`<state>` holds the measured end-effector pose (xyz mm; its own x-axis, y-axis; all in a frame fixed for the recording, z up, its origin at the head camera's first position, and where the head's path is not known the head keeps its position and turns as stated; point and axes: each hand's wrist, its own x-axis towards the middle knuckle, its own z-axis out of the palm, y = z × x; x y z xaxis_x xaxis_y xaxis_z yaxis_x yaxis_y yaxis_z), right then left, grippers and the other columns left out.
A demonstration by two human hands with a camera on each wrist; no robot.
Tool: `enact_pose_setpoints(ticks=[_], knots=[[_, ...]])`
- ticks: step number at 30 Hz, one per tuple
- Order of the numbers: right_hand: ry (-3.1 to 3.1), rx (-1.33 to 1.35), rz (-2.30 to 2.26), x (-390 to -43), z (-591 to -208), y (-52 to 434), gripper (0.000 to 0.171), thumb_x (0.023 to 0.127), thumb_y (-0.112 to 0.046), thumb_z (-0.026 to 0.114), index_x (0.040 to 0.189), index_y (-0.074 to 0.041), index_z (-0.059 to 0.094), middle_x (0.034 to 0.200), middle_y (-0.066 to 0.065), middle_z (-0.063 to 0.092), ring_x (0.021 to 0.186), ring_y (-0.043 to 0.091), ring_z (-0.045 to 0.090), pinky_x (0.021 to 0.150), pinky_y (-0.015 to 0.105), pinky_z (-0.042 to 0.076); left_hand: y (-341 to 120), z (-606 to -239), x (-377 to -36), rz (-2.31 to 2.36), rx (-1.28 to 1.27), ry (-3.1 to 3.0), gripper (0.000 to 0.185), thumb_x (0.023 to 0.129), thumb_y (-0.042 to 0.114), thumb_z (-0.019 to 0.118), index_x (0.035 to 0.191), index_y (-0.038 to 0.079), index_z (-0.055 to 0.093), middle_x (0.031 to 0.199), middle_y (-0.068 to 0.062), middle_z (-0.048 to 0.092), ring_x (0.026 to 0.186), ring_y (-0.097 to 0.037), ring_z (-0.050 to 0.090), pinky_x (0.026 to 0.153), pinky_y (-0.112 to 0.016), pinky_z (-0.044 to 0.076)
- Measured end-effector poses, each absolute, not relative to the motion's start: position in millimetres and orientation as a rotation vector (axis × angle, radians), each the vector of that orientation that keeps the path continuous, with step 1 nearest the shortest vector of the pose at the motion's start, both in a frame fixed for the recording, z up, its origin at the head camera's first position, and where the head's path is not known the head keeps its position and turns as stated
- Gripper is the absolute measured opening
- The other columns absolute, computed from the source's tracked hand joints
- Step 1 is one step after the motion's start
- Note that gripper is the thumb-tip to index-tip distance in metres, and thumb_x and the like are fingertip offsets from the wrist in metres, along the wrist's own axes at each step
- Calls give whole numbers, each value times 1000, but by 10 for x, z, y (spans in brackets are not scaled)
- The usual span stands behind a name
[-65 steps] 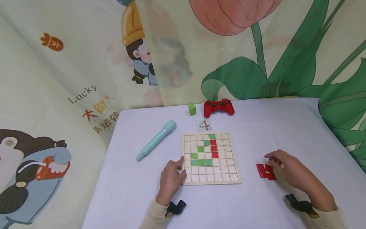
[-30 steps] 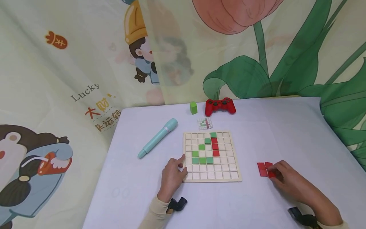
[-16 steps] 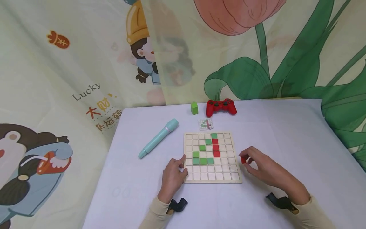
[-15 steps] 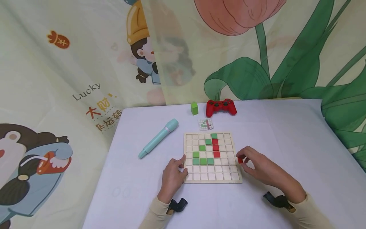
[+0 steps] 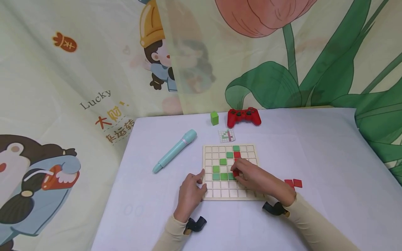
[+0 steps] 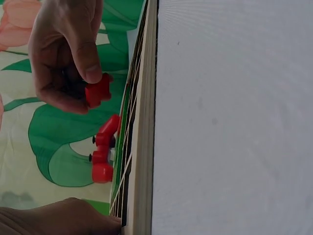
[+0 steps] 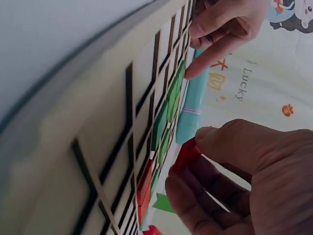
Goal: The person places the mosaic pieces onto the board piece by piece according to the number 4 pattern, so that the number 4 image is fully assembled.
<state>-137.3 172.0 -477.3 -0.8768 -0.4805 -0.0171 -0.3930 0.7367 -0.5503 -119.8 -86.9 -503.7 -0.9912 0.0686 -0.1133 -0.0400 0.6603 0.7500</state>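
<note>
Pinching a small red tile [image 5: 236,173] between thumb and fingertips, the right hand [image 5: 254,177] hovers over the middle of the wooden grid board [image 5: 209,152], just below the column of red tiles already set there. In the left wrist view the tile [image 6: 97,91] sits a little off the board's surface, so the step in hand looks like placing it. The next move seems to call for lowering the tile squarely into an open cell under the red column, beside the row of green tiles [image 5: 223,176], without nudging them.

At the board's lower left corner the left hand [image 5: 190,193] rests with relaxed fingers touching the edge, holding nothing. Two spare red tiles [image 5: 293,183] lie at right of centre on the white table [image 5: 314,146]. Above the board are a small pattern card [image 5: 226,135], a green cube [image 5: 214,118] and a red game controller [image 5: 244,116]; a teal pen [image 5: 175,151] lies to the left. None of these stands in the way, though the hand hides the target cell.
</note>
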Motion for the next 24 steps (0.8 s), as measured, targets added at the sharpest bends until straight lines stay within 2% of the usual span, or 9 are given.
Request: enact_pose_setpoints(ticks=[5,14,24], knots=[[2864,-780,-710,-1359,-4836,1696,26,93,-11,82,115,-15,72,112,-3,65,108,13,56,90,28,61,-860,-5025,-1189,1232,13,2755,57,89,1,78,144,4,65,95,-7,60,49,-8,54,44,-24,44],[2846,-749,-693,-1318,-4897,1733,23,93,-12,83,111,-17,70,110,-4,60,99,10,54,81,22,59,-846,-5005,-1182,1187,31,2790,55,88,1,78,142,3,67,88,-5,58,50,-7,53,44,-22,41],[2855,-772,-619,-1313,-4869,1815,26,93,-15,84,113,-19,68,110,-6,61,104,10,56,91,28,61,-808,-4990,-1159,1121,14,2853,53,86,2,81,138,2,70,81,-3,58,62,-9,49,48,-21,39]])
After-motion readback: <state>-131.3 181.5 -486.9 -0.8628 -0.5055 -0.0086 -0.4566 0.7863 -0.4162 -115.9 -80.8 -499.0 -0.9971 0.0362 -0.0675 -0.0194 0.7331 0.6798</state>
